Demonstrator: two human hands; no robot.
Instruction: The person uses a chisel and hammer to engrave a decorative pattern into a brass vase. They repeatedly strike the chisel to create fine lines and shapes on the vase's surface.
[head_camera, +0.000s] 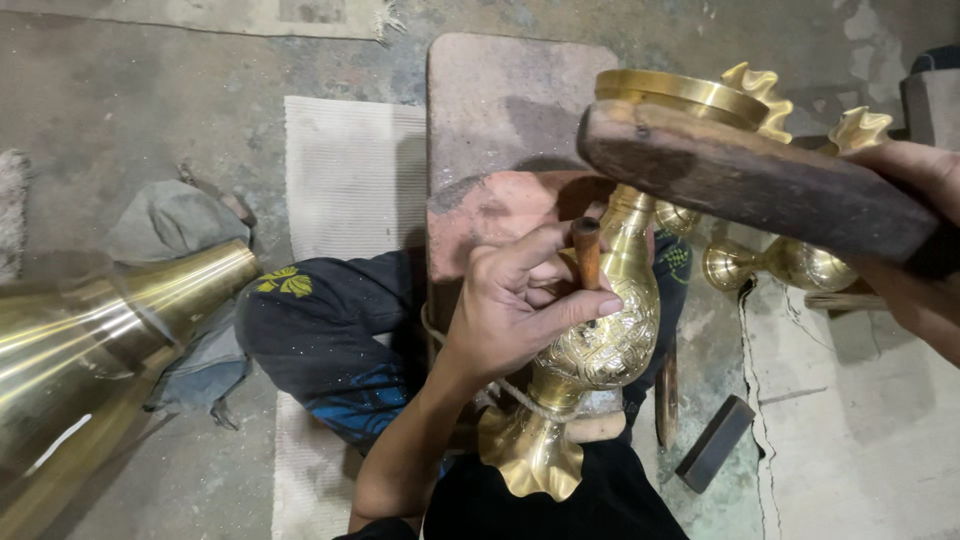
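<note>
Chisel (587, 252) in left hand (515, 300), brass vase (600, 330)

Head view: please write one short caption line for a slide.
Left hand sets a chisel on an engraved brass vase while the right hand raises a wooden mallet.

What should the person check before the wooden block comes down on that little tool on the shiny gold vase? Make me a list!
1. Left hand grips the small wooden-handled punch in its fingers: ok.
2. Punch tip sits on the patterned belly of the brass vase: cannot tell, the fingers hide the tip.
3. Right hand holds the wooden mallet, raised above the punch: ok.
4. Vase is tied down with cord near its base: ok, a cord wraps there.
5. Left fingers clear of the punch's top end: ok, the top sticks out above them.
6. Mallet lined up over the punch: cannot tell from this one view.
</note>
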